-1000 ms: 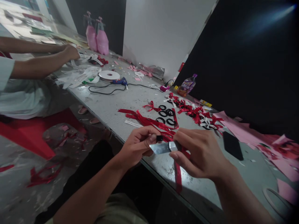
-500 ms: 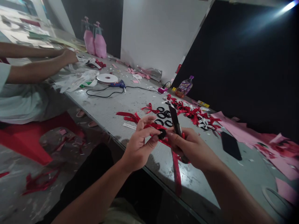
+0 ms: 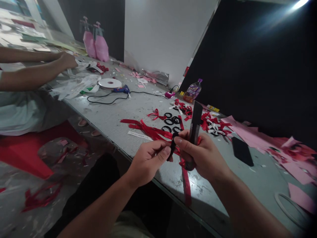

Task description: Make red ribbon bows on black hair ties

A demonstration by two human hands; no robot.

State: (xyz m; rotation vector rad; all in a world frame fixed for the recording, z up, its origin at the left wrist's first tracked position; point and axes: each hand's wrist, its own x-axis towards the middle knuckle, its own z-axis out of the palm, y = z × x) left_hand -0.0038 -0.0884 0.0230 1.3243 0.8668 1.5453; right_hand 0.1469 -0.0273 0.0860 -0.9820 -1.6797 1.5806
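My left hand (image 3: 150, 162) pinches a black hair tie (image 3: 172, 147) between thumb and fingers, over the front part of the table. My right hand (image 3: 201, 150) is wrapped round a utility knife (image 3: 194, 130), its broad dark blade pointing up. The right thumb and fingertips also touch the hair tie's upper end. Long red ribbons (image 3: 148, 129) lie behind and under the hands, and one red strip (image 3: 186, 186) runs toward the table's front edge. Just beyond are several black rings (image 3: 168, 121) and a small red bow (image 3: 156, 114).
Red bows with white tags (image 3: 209, 122) are heaped farther back, near a purple-capped bottle (image 3: 192, 91). A phone (image 3: 242, 151) lies at right. A blue glue gun (image 3: 122, 90) with its cord and a ribbon spool (image 3: 109, 83) are at left, near another person's hands (image 3: 68, 60).
The knife has turned more upright and shifted right with my right hand. My left fingers have closed in, and the hair tie now stands on edge between both hands.
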